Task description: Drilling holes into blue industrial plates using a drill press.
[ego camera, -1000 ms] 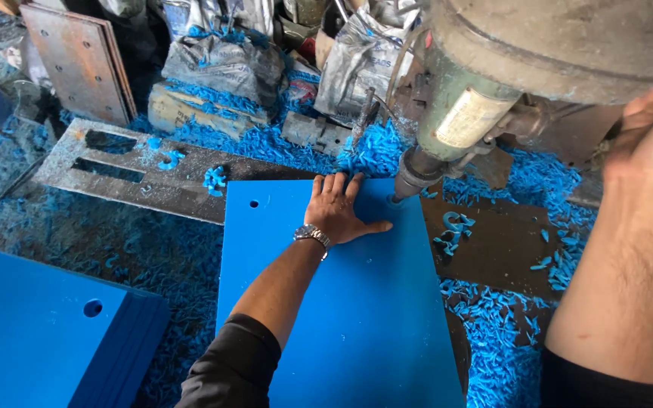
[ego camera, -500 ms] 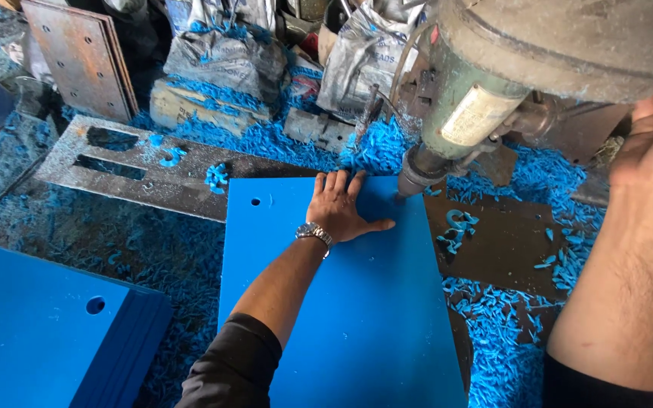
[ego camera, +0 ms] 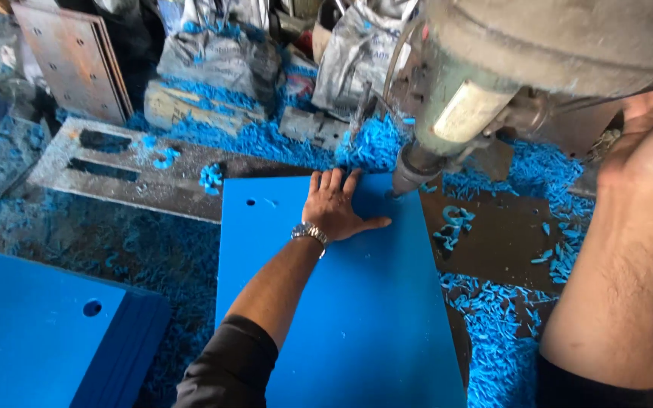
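Observation:
A large blue plastic sheet (ego camera: 341, 317) lies on the dark metal drill table (ego camera: 493, 242). My left hand (ego camera: 335, 205), with a wristwatch, presses flat on the sheet's far part, fingers spread, close to the drill tip (ego camera: 400, 189). The drill tip meets the sheet's far right corner. A small hole (ego camera: 250, 202) shows near the sheet's far left corner. My right hand (ego camera: 648, 143) is raised at the right edge, curled on a part of the grey-green drill press (ego camera: 493, 68); what it grips is mostly hidden.
Blue plastic shavings (ego camera: 523, 332) cover the table and floor. A stack of blue sheets (ego camera: 47, 332) with a hole lies at the lower left. A slotted metal plate (ego camera: 115, 166), a rusty drilled plate (ego camera: 69, 60) and grey sacks (ego camera: 213, 45) stand behind.
The drill head has come down slightly toward the sheet's corner. My left hand stays flat on the sheet; my right hand remains up at the machine.

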